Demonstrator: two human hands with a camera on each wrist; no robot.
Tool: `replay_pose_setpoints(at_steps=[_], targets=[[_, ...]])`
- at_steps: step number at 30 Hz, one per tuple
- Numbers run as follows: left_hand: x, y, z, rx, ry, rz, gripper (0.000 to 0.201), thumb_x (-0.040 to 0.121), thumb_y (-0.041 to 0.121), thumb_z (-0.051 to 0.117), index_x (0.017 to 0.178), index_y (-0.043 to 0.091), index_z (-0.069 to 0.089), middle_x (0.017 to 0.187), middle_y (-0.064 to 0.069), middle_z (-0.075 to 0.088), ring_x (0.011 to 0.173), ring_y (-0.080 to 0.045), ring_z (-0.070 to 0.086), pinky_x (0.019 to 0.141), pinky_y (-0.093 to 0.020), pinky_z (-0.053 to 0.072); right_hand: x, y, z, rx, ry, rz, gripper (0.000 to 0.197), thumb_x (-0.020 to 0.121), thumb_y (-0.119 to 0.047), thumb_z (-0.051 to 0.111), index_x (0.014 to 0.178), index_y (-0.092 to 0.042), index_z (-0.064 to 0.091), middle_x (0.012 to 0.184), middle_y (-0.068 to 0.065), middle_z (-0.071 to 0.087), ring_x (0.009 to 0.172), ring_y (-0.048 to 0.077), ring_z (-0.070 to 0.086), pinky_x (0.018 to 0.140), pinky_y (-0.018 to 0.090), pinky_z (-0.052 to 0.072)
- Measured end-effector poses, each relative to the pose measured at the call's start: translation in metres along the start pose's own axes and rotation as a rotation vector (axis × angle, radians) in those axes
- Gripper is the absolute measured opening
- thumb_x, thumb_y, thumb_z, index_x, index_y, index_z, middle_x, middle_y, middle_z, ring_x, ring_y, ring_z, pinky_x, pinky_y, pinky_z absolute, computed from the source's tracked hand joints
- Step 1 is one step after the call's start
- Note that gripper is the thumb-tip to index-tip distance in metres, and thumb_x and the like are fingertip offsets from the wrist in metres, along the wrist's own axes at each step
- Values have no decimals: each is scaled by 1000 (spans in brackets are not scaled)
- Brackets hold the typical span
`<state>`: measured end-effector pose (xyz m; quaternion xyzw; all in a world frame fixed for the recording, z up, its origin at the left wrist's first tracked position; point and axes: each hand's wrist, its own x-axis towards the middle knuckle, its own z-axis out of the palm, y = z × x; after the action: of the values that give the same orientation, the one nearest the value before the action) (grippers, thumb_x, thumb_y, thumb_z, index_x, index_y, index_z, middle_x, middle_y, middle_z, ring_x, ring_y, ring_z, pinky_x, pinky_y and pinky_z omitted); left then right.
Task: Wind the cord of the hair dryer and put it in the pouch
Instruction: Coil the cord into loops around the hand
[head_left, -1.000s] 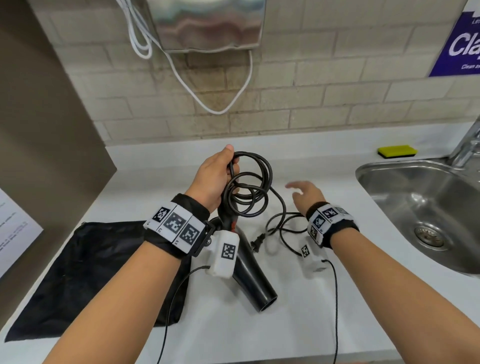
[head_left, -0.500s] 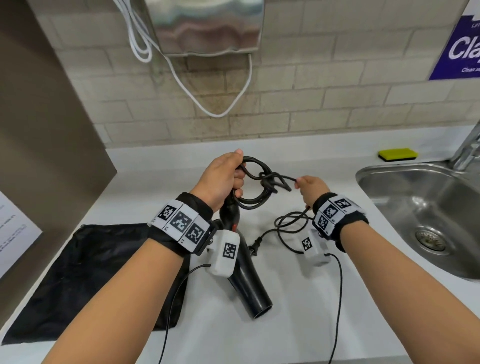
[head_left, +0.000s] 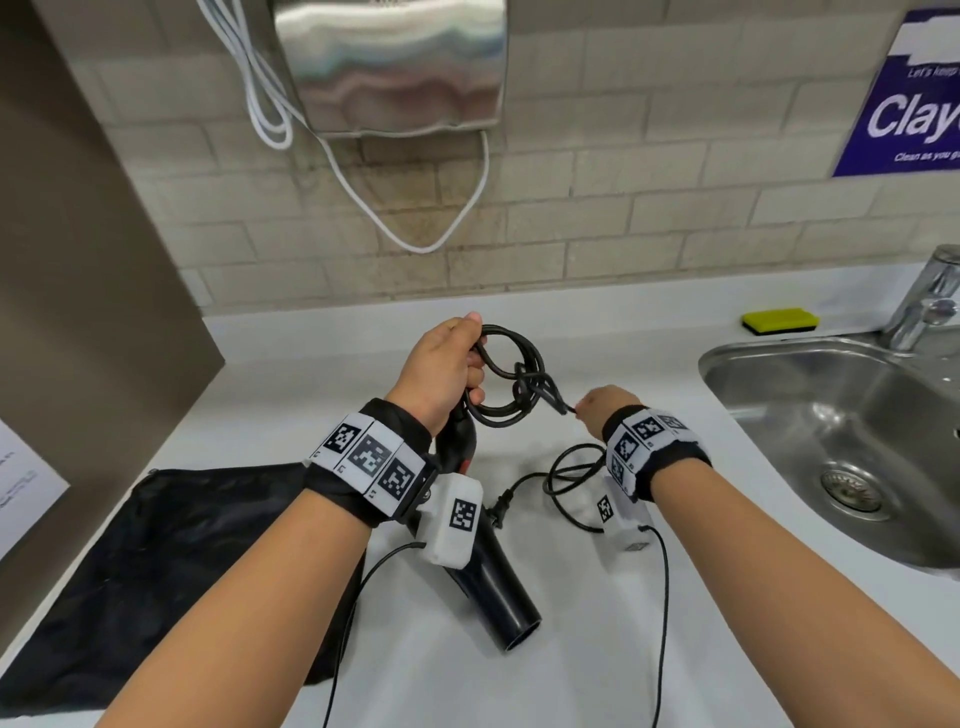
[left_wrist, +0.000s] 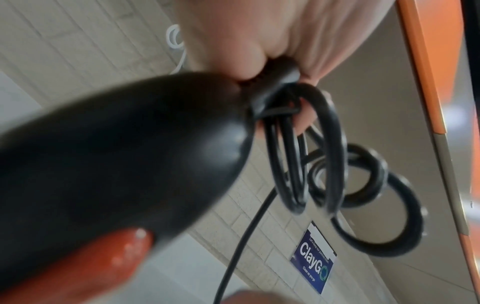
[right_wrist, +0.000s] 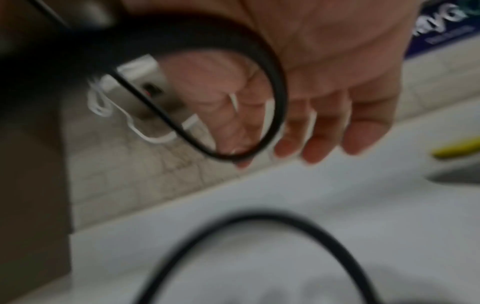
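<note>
Leftmost, the black pouch (head_left: 156, 561) lies flat on the counter (head_left: 649, 623). Beside it the left hand (head_left: 441, 369) grips the hair dryer (head_left: 498, 587) handle and coiled cord (head_left: 511, 376); the right hand (head_left: 605, 410) pinches a strand from the coil.

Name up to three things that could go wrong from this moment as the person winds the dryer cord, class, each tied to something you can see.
1. The coil held by the left hand already looks crossed and knotted; pulling by the right hand may tighten a tangle.
2. Loose cord and the plug lie on the counter; they could snag.
3. The pouch lies flat; the hair dryer may be awkward to insert.
</note>
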<state>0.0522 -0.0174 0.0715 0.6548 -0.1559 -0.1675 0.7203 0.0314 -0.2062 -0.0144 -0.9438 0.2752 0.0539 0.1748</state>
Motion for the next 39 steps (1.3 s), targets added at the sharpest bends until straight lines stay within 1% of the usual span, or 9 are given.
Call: replay_pose_setpoints(at_steps=[4,6,9,13,19,22,27,33,39], targets=[[5,-1,-3,-12,68,22,32,101,26,37,72,12,42,59,1,28,35,-4,27,36,-17,31,-26,-11,-17,718,426,-173,21,90,-8,41,100,-17,58,93,9,55,83,23,53,77,27,48],[8,-2,-2,3,88,29,33,101,26,37,72,12,43,59,0,29,34,-3,28,36,-17,32,-43,-19,-26,1006,208,-352,22,94,-10,37,89,-21,55,71,5,53,56,18,50,52,25,40],[11,-3,1,29,109,40,32,101,27,38,72,12,43,59,0,30,33,-3,29,37,-17,33,-67,-27,-36,1116,-22,-560,10,88,-32,46,96,-28,49,70,8,53,40,13,49,41,21,35],[13,-4,1,26,124,53,31,101,27,38,74,13,42,58,0,29,37,-6,30,38,-18,33,-80,-33,-38,935,32,-770,38,69,-25,69,100,-37,52,82,1,55,54,10,52,54,19,44],[12,-8,6,60,98,84,30,101,26,37,75,12,45,54,1,31,34,-4,31,37,-17,33,-76,-52,-28,718,499,-805,14,71,-17,62,80,-9,69,78,4,59,67,2,51,63,5,39],[13,-9,4,75,134,100,32,101,27,38,73,13,46,44,9,36,34,-2,32,40,-16,31,-82,-53,-28,725,403,-815,32,65,-35,66,87,-11,65,79,-9,47,67,-9,48,60,3,37],[14,-5,-1,-13,185,84,34,101,26,37,70,13,40,51,3,30,34,-4,28,38,-17,31,-79,-49,-23,572,426,-892,41,68,-13,72,108,-11,63,92,-8,42,78,-17,45,70,3,37],[12,-5,-1,-43,108,41,30,101,28,37,76,12,41,58,1,29,35,-5,29,39,-19,35,-80,-58,-28,672,512,-710,19,77,-7,70,95,-6,69,86,4,60,72,-2,54,65,3,37],[15,-6,3,59,102,57,28,101,26,38,76,13,41,59,1,32,35,-4,32,40,-19,36,-88,-73,-38,364,454,-476,15,86,-16,60,97,-10,68,98,9,63,89,24,59,80,28,47]])
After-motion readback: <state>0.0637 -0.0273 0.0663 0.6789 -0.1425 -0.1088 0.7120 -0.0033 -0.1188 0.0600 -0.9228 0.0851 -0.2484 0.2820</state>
